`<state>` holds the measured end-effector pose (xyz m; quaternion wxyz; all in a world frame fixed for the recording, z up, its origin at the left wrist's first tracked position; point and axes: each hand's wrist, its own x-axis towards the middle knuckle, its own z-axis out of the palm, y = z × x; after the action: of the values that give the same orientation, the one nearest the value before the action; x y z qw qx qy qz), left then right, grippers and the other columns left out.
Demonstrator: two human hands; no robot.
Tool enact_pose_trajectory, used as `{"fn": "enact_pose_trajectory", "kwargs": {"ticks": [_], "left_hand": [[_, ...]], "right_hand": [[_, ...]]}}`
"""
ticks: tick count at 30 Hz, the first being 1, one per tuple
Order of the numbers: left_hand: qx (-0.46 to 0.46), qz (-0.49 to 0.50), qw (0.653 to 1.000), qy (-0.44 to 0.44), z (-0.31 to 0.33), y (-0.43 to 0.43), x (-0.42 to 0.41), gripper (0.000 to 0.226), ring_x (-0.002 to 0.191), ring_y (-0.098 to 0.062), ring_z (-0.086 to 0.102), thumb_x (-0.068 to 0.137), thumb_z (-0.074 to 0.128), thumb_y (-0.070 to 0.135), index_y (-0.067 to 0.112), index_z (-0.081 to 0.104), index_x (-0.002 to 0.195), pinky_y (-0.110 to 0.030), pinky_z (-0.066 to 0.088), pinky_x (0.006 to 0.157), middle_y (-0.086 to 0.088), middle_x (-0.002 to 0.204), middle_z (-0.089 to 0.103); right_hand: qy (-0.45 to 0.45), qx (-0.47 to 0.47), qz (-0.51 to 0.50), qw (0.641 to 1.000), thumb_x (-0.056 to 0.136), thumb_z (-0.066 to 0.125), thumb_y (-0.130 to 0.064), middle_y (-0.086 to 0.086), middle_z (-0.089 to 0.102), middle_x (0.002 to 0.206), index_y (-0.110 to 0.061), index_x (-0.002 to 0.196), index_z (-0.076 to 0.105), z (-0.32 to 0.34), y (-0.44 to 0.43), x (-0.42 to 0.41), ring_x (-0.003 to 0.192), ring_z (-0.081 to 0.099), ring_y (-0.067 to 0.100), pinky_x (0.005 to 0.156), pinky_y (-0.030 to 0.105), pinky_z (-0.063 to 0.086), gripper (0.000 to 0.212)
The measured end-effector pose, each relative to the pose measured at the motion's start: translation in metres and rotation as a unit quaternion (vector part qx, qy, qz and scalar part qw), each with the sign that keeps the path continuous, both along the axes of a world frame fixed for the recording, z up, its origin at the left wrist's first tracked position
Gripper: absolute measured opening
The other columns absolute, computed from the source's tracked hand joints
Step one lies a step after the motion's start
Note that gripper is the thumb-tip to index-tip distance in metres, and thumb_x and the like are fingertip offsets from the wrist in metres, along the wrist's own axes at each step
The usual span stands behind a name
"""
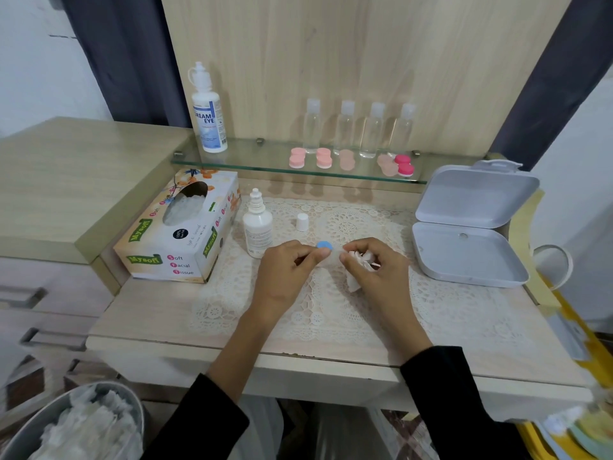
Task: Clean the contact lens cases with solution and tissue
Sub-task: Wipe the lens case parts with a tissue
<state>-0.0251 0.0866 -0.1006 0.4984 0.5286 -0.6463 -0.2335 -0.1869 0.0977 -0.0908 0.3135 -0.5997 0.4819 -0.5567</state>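
My left hand (pixel 289 270) pinches a small clear contact lens case (pixel 328 257) with a blue cap (pixel 324 245) over the lace mat. My right hand (pixel 374 265) grips a crumpled white tissue (pixel 360 265) and holds it against the case's right side. A small white solution bottle (pixel 257 225) stands uncapped just left of my hands, its white cap (pixel 302 222) upright behind them. A tissue box (pixel 179 230) lies at the left. Several pink lens cases (pixel 324 158) sit on the glass shelf.
An open white hinged box (pixel 471 240) lies at the right. A large solution bottle (pixel 208 111) and several clear small bottles (pixel 374 129) stand on the glass shelf (pixel 252 161). A bin of used tissue (pixel 79 423) sits bottom left below the desk.
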Motion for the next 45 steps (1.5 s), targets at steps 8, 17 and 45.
{"fn": "enact_pose_trajectory", "kwargs": {"ticks": [8,17,45], "left_hand": [[0.001,0.008,1.000,0.007,-0.001,0.000,-0.002,0.006,0.065,-0.009,0.062,0.082,0.072,0.018,0.018,0.075,0.086,-0.021,0.052,0.066,0.003,0.071,0.070],[-0.013,0.042,0.998,-0.046,-0.002,-0.002,-0.001,0.006,0.061,-0.008,0.057,0.075,0.076,0.011,0.015,0.076,0.079,-0.016,0.046,0.061,0.000,0.071,0.067],[-0.101,0.072,0.992,-0.016,0.012,0.006,-0.003,0.005,0.066,-0.008,0.059,0.083,0.069,0.015,0.013,0.073,0.081,-0.014,0.047,0.061,0.008,0.074,0.067]], "right_hand": [[0.048,0.033,-0.046,0.997,0.073,0.073,-0.012,0.004,0.061,0.061,-0.020,0.065,0.066,-0.005,-0.006,-0.002,0.056,0.044,0.016,0.056,0.030,0.036,0.014],[0.088,0.050,-0.067,0.993,0.070,0.073,-0.005,-0.007,0.065,0.067,-0.017,0.065,0.071,-0.005,-0.009,0.000,0.061,0.049,0.000,0.058,0.009,0.034,0.013],[0.090,-0.111,-0.046,0.989,0.076,0.068,0.004,-0.003,0.059,0.092,-0.012,0.083,0.069,0.005,0.002,0.002,0.091,0.058,0.011,0.073,0.025,0.046,0.018]]}}
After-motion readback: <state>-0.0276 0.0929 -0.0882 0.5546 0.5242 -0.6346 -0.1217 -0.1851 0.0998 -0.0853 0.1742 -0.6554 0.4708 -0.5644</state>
